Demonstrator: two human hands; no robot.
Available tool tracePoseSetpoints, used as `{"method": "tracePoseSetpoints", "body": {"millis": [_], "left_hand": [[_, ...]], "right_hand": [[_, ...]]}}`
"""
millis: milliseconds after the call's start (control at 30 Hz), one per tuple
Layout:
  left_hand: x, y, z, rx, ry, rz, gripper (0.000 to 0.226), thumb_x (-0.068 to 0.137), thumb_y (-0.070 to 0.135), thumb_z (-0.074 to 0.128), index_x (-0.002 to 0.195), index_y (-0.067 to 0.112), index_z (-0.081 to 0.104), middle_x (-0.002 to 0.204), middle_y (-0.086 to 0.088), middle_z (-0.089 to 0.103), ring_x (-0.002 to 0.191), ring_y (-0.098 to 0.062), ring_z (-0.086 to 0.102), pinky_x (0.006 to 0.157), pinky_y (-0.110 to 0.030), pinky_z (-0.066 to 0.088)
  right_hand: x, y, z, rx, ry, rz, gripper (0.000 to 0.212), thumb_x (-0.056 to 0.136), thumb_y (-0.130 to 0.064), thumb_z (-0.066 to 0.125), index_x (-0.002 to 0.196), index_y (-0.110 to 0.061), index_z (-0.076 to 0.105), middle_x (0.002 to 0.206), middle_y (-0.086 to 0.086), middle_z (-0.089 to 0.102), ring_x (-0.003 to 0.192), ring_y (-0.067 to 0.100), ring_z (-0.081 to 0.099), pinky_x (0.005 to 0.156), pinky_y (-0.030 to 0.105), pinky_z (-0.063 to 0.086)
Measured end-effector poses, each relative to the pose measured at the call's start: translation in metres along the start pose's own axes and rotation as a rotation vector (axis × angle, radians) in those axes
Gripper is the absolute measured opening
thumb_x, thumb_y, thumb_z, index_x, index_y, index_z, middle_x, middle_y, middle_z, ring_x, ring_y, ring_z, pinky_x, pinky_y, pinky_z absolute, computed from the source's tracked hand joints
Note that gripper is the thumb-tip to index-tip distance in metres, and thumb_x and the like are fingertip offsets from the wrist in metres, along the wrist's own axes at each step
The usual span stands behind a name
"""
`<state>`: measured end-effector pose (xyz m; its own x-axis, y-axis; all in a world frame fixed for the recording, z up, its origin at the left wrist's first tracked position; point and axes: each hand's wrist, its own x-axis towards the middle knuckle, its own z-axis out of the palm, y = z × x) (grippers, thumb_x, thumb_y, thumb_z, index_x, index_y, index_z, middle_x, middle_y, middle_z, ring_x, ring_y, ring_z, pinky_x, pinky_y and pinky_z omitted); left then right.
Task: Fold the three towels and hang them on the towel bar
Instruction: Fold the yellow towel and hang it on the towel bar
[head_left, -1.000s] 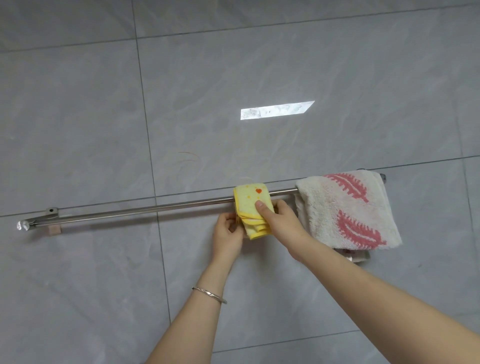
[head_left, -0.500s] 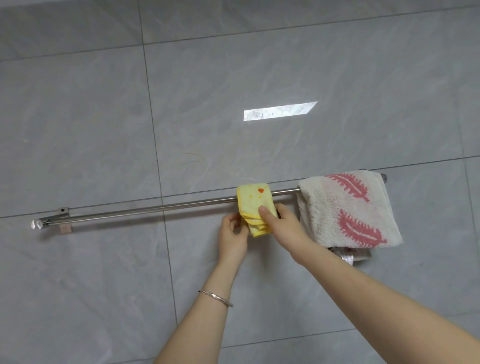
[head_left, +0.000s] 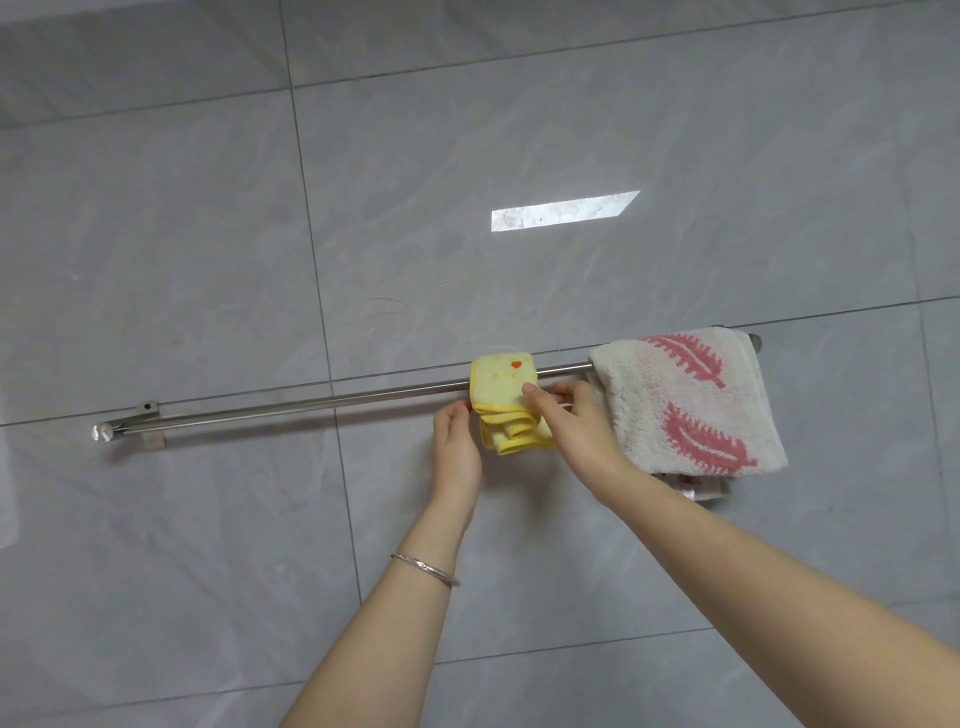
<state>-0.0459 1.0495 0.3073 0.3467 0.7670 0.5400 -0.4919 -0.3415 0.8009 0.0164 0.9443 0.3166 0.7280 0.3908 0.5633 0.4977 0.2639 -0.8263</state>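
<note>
A steel towel bar (head_left: 291, 407) runs across the grey tiled wall. A small folded yellow towel (head_left: 501, 382) with an orange heart hangs over the bar near its middle. My left hand (head_left: 457, 447) holds the towel's left lower edge, fingers curled behind it. My right hand (head_left: 569, 421) pinches the towel's front right side, thumb on the cloth. A folded white towel with pink leaf prints (head_left: 691, 400) hangs over the bar's right end, just right of my right hand. A third towel is not clearly in view.
The bar's left bracket (head_left: 145, 408) and end cap (head_left: 101, 432) sit at the left. A shiny crumpled bit (head_left: 698, 488) pokes out under the white towel. A bright light patch (head_left: 563, 210) lies on the wall above.
Both hands stay on the yellow towel on the bar. Its hanging layers look slightly more bunched under my fingers. The view has shifted a little.
</note>
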Motion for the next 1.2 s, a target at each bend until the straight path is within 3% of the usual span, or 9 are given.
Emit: {"method": "tracePoseSetpoints", "body": {"millis": [67, 167, 300, 400, 500, 600, 700, 867, 1200], "left_hand": [[-0.005, 0.008, 0.001, 0.017, 0.041, 0.025, 0.018, 0.099, 0.016, 0.037, 0.107, 0.011, 0.051, 0.106, -0.002, 0.052, 0.1, -0.014, 0.046, 0.072, -0.016, 0.037], [-0.012, 0.02, 0.003, 0.026, 0.119, 0.022, 0.024, 0.097, 0.017, 0.04, 0.113, 0.007, 0.054, 0.108, -0.003, 0.053, 0.102, -0.017, 0.047, 0.082, -0.024, 0.035], [-0.027, 0.036, 0.005, 0.044, 0.167, 0.044, 0.015, 0.092, 0.01, 0.047, 0.105, 0.01, 0.054, 0.098, -0.002, 0.053, 0.093, -0.017, 0.048, 0.078, -0.022, 0.036], [-0.038, 0.044, 0.007, 0.069, 0.185, 0.085, 0.02, 0.089, 0.004, 0.05, 0.107, 0.009, 0.055, 0.092, -0.001, 0.054, 0.088, -0.014, 0.049, 0.064, -0.007, 0.039], [-0.055, 0.052, 0.009, 0.073, 0.187, 0.106, 0.02, 0.088, 0.002, 0.052, 0.106, 0.01, 0.054, 0.083, 0.004, 0.053, 0.081, -0.011, 0.05, 0.059, 0.0, 0.038], [-0.078, 0.061, 0.01, 0.079, 0.123, 0.075, 0.013, 0.089, 0.003, 0.053, 0.098, 0.012, 0.052, 0.084, -0.001, 0.056, 0.076, -0.009, 0.051, 0.053, -0.001, 0.036], [-0.105, 0.068, 0.01, 0.077, 0.087, 0.016, 0.012, 0.088, 0.002, 0.053, 0.093, 0.013, 0.053, 0.076, 0.004, 0.055, 0.068, -0.001, 0.049, 0.05, -0.002, 0.036], [-0.141, 0.073, 0.003, 0.012, 0.164, -0.114, 0.021, 0.087, 0.001, 0.052, 0.079, 0.019, 0.053, 0.072, 0.001, 0.054, 0.065, -0.008, 0.051, 0.057, -0.018, 0.037], [-0.212, 0.088, -0.029, 0.013, 0.287, -0.126, 0.023, 0.087, 0.0, 0.049, 0.076, 0.02, 0.054, 0.073, 0.004, 0.054, 0.065, -0.007, 0.05, 0.056, -0.019, 0.033]], "right_hand": [[-0.003, -0.004, -0.003, -0.015, 0.024, -0.029, 0.048, 0.084, -0.046, 0.06, 0.118, -0.014, 0.049, 0.109, -0.002, 0.055, 0.101, 0.012, 0.054, 0.09, 0.03, 0.045], [-0.01, -0.013, -0.006, -0.002, 0.04, -0.055, 0.045, 0.084, -0.043, 0.06, 0.116, -0.013, 0.048, 0.1, -0.005, 0.054, 0.091, 0.008, 0.054, 0.076, 0.022, 0.043], [-0.021, -0.024, -0.014, -0.013, 0.052, -0.079, 0.026, 0.088, -0.035, 0.058, 0.104, -0.017, 0.048, 0.09, -0.009, 0.053, 0.084, 0.008, 0.053, 0.066, 0.017, 0.04], [-0.031, -0.028, -0.023, -0.046, 0.066, -0.128, 0.015, 0.09, -0.024, 0.053, 0.102, -0.016, 0.051, 0.09, -0.005, 0.054, 0.083, 0.01, 0.053, 0.063, 0.009, 0.039], [-0.042, -0.031, -0.033, -0.022, 0.059, -0.164, 0.01, 0.09, -0.012, 0.049, 0.099, -0.013, 0.053, 0.094, 0.001, 0.055, 0.074, 0.003, 0.048, 0.057, 0.0, 0.036], [-0.052, -0.034, -0.04, 0.01, 0.035, -0.165, 0.015, 0.089, -0.008, 0.049, 0.101, -0.007, 0.057, 0.091, -0.001, 0.056, 0.073, 0.006, 0.048, 0.059, 0.004, 0.037], [-0.066, -0.035, -0.044, 0.064, -0.006, -0.166, 0.011, 0.088, -0.007, 0.051, 0.096, -0.008, 0.058, 0.08, -0.01, 0.054, 0.073, 0.005, 0.049, 0.06, 0.003, 0.037], [-0.095, -0.029, -0.046, 0.174, -0.102, -0.128, 0.016, 0.087, -0.007, 0.052, 0.078, -0.02, 0.054, 0.071, -0.005, 0.053, 0.071, 0.012, 0.05, 0.064, 0.014, 0.04], [-0.17, -0.036, -0.044, 0.331, -0.296, -0.045, 0.02, 0.084, -0.007, 0.059, 0.074, -0.024, 0.055, 0.07, -0.004, 0.057, 0.07, 0.013, 0.053, 0.068, 0.022, 0.043]]}}
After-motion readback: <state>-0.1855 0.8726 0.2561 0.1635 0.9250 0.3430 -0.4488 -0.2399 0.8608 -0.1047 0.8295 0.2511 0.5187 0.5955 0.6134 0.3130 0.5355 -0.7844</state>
